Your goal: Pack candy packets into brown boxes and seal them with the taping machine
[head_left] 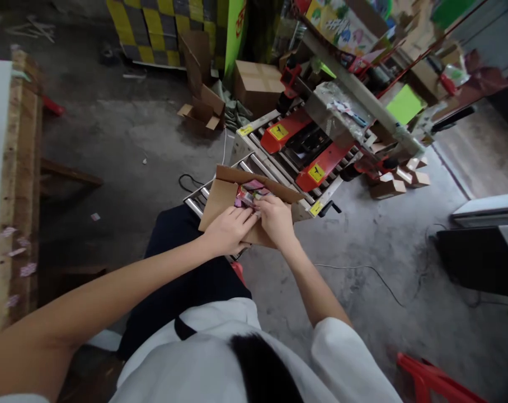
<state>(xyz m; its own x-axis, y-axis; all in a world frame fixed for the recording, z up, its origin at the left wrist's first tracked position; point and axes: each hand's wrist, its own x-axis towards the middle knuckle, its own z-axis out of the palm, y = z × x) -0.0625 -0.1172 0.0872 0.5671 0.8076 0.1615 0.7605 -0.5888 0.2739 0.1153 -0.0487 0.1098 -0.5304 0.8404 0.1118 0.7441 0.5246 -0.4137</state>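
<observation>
An open cardboard carton [217, 202] with raised flaps sits in front of me at the near end of a roller conveyor. Pink and red shiny small packets [246, 196] lie inside it. My left hand [231, 228] reaches over the near side of the carton, its fingers stretched out flat towards the packets and its thumb lower down by the cardboard. Beside it, my right hand [276, 219] has bent fingers closed at the packets, with the fingertips partly hidden. Both hands are almost touching.
Beyond the carton, the roller conveyor [256, 163] runs into a carton-sealing machine with red guides [285, 131]. A closed box [258, 84] and an open box [203, 115] stand behind. A wooden-edged table [21, 184] is left; a red stool [434, 378] lies lower right. A cable [371, 270] crosses the floor.
</observation>
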